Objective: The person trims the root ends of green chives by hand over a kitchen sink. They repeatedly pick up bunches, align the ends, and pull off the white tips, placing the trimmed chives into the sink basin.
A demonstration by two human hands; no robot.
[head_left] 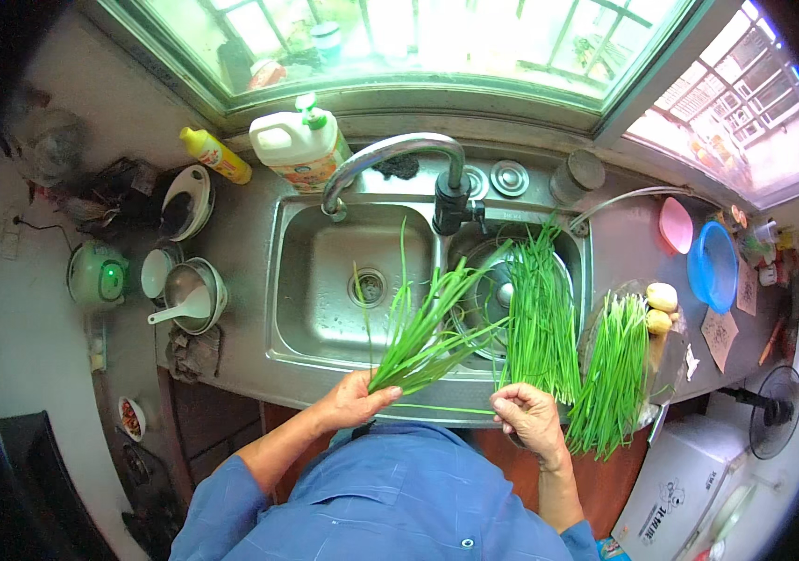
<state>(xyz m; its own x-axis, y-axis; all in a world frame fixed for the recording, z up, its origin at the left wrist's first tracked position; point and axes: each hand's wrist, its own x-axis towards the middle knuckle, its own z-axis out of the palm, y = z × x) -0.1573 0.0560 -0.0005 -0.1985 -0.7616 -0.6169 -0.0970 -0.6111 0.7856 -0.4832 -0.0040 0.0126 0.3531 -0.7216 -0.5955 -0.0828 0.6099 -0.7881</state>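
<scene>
My left hand (352, 401) is closed around the lower ends of a loose bunch of garlic chives (427, 329), whose green tips fan out over the sink's front edge and divider. A single chive stalk (441, 409) runs from that bunch to my right hand (527, 419), which pinches its end between thumb and fingers. Right of this, a long heap of chives (543, 315) lies across the right basin, over a pot lid that shows in part. Another chive pile (613, 379), pale ends towards the window, lies on the counter and overhangs its front edge.
The left basin (322, 280) has a drain, with the faucet (399, 144) arching above. Two potatoes (661, 308) and a cleaver (670, 365) lie beside the right pile. A blue basin (713, 266) stands farther right; a steel bowl with a white ladle (193, 305) stands left.
</scene>
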